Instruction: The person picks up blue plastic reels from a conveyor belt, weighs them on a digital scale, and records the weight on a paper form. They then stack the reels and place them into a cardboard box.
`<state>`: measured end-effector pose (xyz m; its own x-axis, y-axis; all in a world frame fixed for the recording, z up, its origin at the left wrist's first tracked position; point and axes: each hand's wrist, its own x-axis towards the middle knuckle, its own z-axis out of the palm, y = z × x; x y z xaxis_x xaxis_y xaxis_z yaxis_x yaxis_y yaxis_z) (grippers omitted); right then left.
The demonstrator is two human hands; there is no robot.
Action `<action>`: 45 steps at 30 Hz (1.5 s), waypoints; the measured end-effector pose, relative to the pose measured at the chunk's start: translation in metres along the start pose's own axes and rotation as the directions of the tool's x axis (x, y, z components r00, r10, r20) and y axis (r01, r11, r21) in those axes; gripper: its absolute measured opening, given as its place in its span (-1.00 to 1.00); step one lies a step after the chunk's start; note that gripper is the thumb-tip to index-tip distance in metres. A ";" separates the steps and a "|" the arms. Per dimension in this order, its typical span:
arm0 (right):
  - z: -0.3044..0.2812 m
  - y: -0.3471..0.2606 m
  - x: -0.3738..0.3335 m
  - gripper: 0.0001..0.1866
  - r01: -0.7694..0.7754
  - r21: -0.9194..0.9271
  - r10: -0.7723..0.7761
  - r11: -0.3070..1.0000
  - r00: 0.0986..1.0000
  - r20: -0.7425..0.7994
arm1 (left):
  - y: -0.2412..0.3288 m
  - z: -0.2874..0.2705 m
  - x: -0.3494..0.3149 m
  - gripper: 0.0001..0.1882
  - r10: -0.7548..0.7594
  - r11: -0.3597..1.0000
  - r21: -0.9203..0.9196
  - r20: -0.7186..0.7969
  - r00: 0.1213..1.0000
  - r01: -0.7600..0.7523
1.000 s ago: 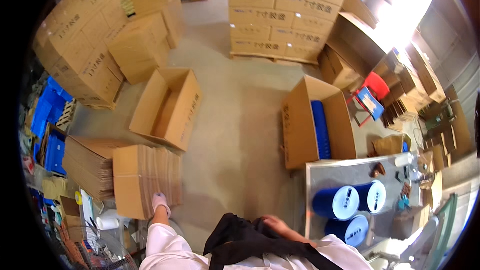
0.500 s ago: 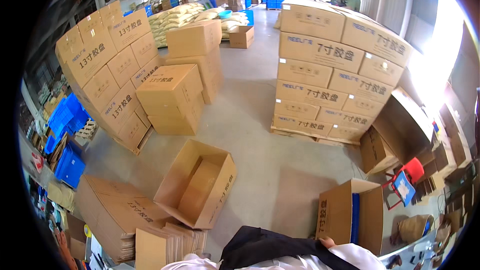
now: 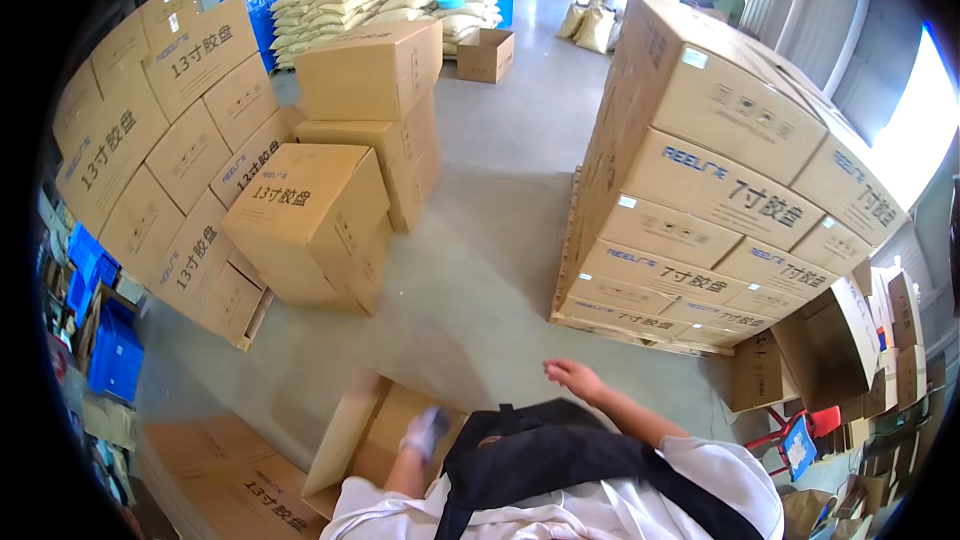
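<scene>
My left hand [image 3: 428, 430], in what looks like a pale glove, is over an open brown carton [image 3: 338, 440] at the lower left. Motion smears its fingers, so I cannot tell whether it grips or touches the carton. My right hand [image 3: 572, 377] is bare and held out over the floor in front of my dark apron [image 3: 540, 465]. Its fingers are loosely stretched, with nothing visible in them. Left of the open carton lie flattened cardboard boxes [image 3: 225, 475].
A tall stack of cartons [image 3: 690, 200] on a wooden pallet [image 3: 640, 335] rises to the right. More stacked cartons [image 3: 150, 140] stand left, beside separate boxes [image 3: 300, 230]. A red chair [image 3: 822, 423] is at lower right. Filled sacks [image 3: 340, 10] are piled at the back.
Both hands and forearms have come up into view. My view has moved toward the stacks, which look larger. The open carton is now lower; the one with blue contents is out of sight.
</scene>
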<state>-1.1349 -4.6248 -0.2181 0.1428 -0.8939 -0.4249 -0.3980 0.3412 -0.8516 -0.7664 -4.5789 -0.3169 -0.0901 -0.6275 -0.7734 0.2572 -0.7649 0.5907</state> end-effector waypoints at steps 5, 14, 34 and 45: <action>-0.015 -0.145 0.181 -0.69 0.328 0.409 -0.219 0.852 0.931 -0.291 | 0.262 0.242 0.042 -0.58 0.253 0.951 -0.299 0.603 0.756 -0.080; -0.125 -0.243 0.508 -0.65 0.337 -0.057 -0.333 0.940 0.862 -0.382 | 0.489 0.318 0.266 -0.66 0.356 0.885 -0.455 0.528 0.771 -0.097; -0.565 -0.244 0.901 -0.63 -0.327 -0.368 -0.025 0.870 0.718 -0.696 | 1.103 0.575 0.530 -0.41 -0.237 0.906 -0.075 0.726 -0.646 -0.417; -0.764 -0.386 1.194 -0.66 -0.162 -0.180 0.062 0.970 0.885 -0.461 | 1.314 0.835 0.648 -0.80 -0.482 0.876 0.069 0.174 -0.859 -0.477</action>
<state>-1.5036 -6.0456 -0.1623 -0.3160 -0.9042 -0.2873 -0.5725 0.4232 -0.7022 -1.2906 -6.1121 0.1501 -0.2137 0.8822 0.4196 0.2016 -0.3804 0.9026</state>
